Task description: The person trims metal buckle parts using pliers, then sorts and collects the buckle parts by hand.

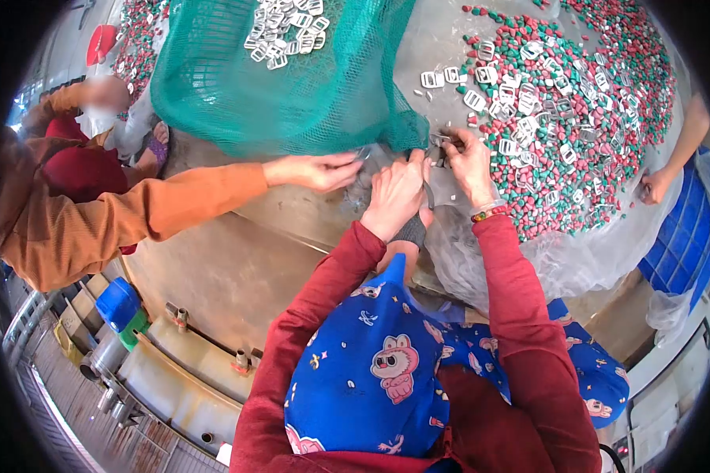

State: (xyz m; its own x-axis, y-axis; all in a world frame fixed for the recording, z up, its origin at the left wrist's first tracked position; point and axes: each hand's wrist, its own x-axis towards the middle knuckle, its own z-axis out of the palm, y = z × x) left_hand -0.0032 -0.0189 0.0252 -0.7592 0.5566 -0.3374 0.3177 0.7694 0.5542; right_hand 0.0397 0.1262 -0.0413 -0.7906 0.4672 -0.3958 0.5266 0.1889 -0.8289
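Both my hands meet near the edge of the work surface, just below the corner of a green mesh net point(292, 118). My left hand point(397, 193) has its fingers pressed together near the net's corner; what it holds is hidden. My right hand point(469, 164) pinches a small metallic piece point(442, 139) between thumb and fingers. Right of it, metal buckles point(506, 147) lie on a wide spread of small red and green pieces point(560, 189). More buckles point(288, 30) rest inside the net.
A co-worker's orange sleeve point(181, 197) and hand reach in from the left, close to my left hand. Another person's hand point(655, 186) is at the right edge. Clear plastic sheeting point(560, 264) drapes over the near edge. A blue container point(118, 303) stands lower left.
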